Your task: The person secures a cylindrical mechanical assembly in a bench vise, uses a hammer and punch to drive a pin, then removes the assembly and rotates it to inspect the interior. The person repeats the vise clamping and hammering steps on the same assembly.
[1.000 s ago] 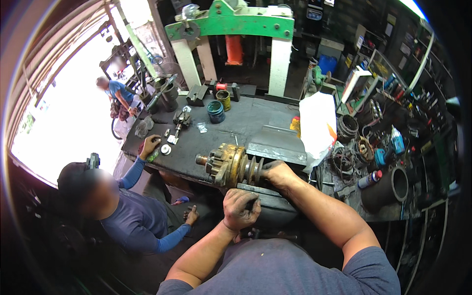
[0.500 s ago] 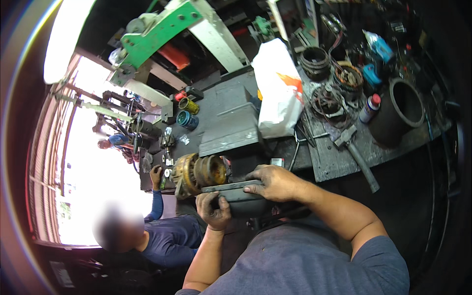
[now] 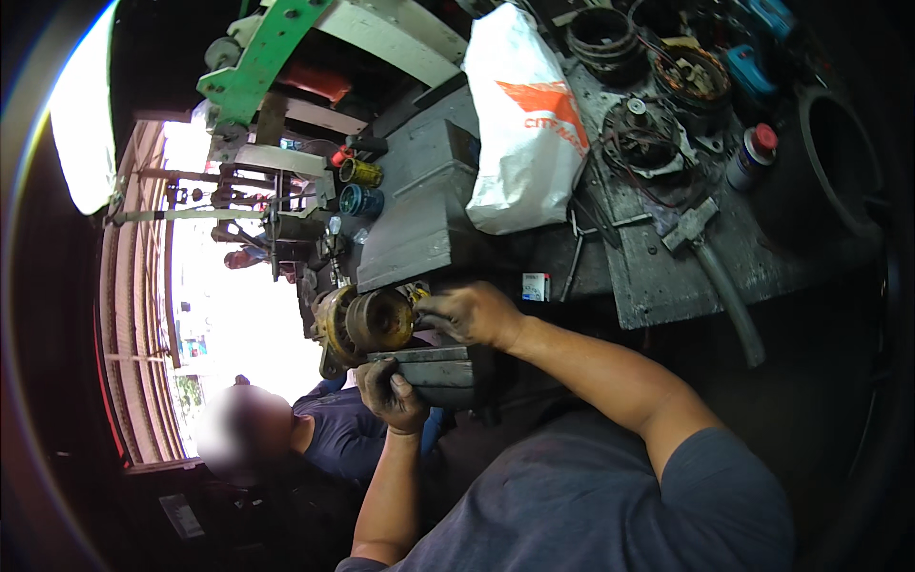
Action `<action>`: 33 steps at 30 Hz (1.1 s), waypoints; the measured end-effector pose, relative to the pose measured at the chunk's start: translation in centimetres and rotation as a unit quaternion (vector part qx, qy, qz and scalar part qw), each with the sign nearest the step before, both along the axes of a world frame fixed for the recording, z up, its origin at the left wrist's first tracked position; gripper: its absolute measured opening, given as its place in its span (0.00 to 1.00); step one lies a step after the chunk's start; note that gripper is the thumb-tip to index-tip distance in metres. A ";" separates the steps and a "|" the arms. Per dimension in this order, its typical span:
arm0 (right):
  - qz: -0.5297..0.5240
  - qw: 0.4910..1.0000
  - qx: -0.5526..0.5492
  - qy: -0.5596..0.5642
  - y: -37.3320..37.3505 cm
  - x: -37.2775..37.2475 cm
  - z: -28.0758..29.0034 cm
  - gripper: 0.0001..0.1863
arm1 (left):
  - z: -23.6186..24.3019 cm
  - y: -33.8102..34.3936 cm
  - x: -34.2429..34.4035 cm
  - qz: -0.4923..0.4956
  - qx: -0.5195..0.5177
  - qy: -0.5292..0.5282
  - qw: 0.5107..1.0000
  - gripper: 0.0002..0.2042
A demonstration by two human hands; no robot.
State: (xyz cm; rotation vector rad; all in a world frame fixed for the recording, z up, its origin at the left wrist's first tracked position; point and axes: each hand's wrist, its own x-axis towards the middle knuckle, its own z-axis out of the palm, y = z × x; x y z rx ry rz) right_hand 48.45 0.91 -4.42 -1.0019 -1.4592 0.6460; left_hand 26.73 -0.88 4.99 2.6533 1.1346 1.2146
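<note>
A rusty, yellowish grooved pulley (image 3: 379, 320) on a round housing (image 3: 334, 319) lies beyond a dark, flat-topped metal block (image 3: 434, 374) in front of me. My left hand (image 3: 396, 396) is closed at the block's near left edge, its blackened thumb and fingers curled against it. My right hand (image 3: 472, 315) is just right of the pulley, above the block. It is slightly blurred, with its fingers bent together toward the pulley's rim; whatever they hold, if anything, is hidden.
A white bag (image 3: 524, 124) stands on the bench. Right of it lie a hammer (image 3: 720, 276), a spray can (image 3: 753, 157) and a wire-wound part (image 3: 691, 76). Behind the pulley are a yellow can (image 3: 360, 173) and a blue can (image 3: 362, 200). Another person (image 3: 338, 434) is at left.
My right hand has lifted off the block and moved left and away from me, to the pulley's side. My left hand stays at the block. The view has shifted; the other person's arm has lowered.
</note>
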 end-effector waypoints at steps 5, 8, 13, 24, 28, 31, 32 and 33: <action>0.063 0.975 0.209 -0.034 5.0 -2.2 1.3 0.18 | 0.0 0.1 -0.1 0.007 -0.001 -0.004 1.000 0.15; 0.059 0.979 0.196 -0.019 6.1 -3.9 1.5 0.16 | -0.1 0.2 -0.3 0.009 0.002 -0.003 1.000 0.14; 0.047 0.982 0.160 0.089 5.3 -5.1 1.6 0.11 | -0.2 0.4 -1.1 0.014 -0.001 0.019 1.000 0.15; 0.060 0.980 0.156 0.110 5.2 -4.4 1.8 0.17 | -0.5 0.6 -2.0 0.002 -0.013 0.015 1.000 0.16; 0.069 0.981 0.165 0.077 5.1 -4.4 1.6 0.15 | -0.6 0.8 -1.9 -0.008 -0.015 0.009 1.000 0.16; 0.088 0.981 0.146 0.093 5.2 -4.5 1.3 0.15 | -0.7 0.8 -1.8 -0.009 -0.016 0.005 1.000 0.18; 0.088 0.982 0.131 0.106 5.3 -4.6 1.3 0.15 | -0.6 0.8 -1.8 -0.015 -0.010 -0.001 1.000 0.17; 0.063 0.984 0.147 0.084 5.4 -4.7 1.2 0.15 | -0.6 0.8 -1.8 -0.014 -0.013 0.001 1.000 0.16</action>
